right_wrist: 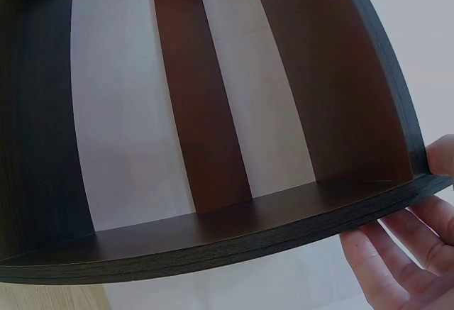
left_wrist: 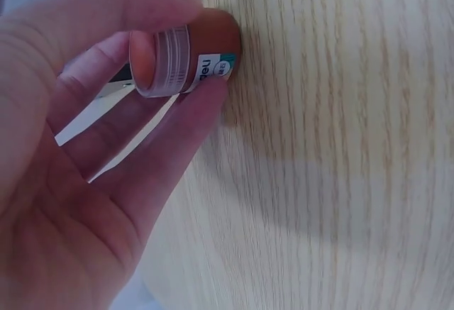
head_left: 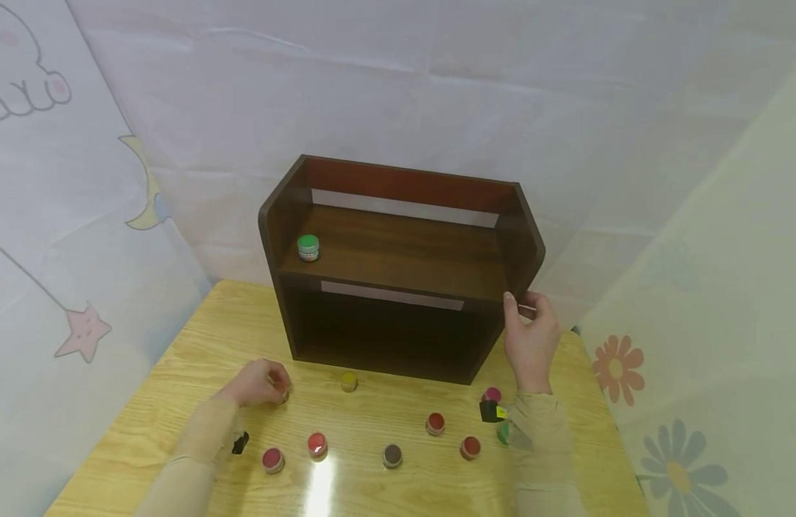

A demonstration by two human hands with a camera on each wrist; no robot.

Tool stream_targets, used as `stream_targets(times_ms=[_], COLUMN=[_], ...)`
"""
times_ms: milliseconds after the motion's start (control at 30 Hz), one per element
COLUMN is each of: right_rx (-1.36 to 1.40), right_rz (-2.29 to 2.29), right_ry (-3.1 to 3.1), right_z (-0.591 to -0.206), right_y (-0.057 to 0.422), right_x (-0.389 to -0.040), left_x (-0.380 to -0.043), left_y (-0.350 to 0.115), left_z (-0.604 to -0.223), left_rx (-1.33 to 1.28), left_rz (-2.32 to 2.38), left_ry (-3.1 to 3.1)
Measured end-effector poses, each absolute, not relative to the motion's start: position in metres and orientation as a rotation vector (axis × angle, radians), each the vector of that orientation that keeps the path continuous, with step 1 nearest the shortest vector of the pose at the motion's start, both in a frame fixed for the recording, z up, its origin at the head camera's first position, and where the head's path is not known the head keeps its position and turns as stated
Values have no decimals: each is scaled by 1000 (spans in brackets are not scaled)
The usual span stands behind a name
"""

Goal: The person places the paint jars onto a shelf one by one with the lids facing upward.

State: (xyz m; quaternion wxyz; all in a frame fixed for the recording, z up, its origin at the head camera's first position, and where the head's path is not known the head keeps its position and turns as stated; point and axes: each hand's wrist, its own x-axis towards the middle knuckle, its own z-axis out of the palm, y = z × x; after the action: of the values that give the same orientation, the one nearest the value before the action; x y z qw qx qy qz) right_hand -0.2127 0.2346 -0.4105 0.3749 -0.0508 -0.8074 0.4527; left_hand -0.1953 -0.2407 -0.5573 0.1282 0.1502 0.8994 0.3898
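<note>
My left hand is low over the table's left part, thumb and fingers curled round a small orange-brown paint jar. The jar's clear lid and part of its label show in the left wrist view, its base close to the wood. In the head view the fingers mostly hide it. My right hand grips the right side panel of a dark brown two-tier shelf, thumb on one face and fingers on the other. A green-lidded jar stands at the left end of the upper board.
On the wooden table before the shelf stand several paint jars, among them a yellow one, a bright red one and a dark grey one. A green jar is partly behind the right forearm. Printed cloth walls surround the table.
</note>
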Motion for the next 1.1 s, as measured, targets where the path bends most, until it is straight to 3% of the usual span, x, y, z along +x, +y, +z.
stream_targets(times_ms=[800, 1100], right_rx=[-126, -129], right_rz=[1157, 1168], right_ry=[-2064, -2068], right_z=[-410, -411], right_y=[233, 235], right_x=[-212, -212], left_x=[-205, -207], left_y=[-229, -220], left_z=[-538, -518], left_rx=[380, 508], left_rz=[1076, 1113], left_ry=[2737, 2759])
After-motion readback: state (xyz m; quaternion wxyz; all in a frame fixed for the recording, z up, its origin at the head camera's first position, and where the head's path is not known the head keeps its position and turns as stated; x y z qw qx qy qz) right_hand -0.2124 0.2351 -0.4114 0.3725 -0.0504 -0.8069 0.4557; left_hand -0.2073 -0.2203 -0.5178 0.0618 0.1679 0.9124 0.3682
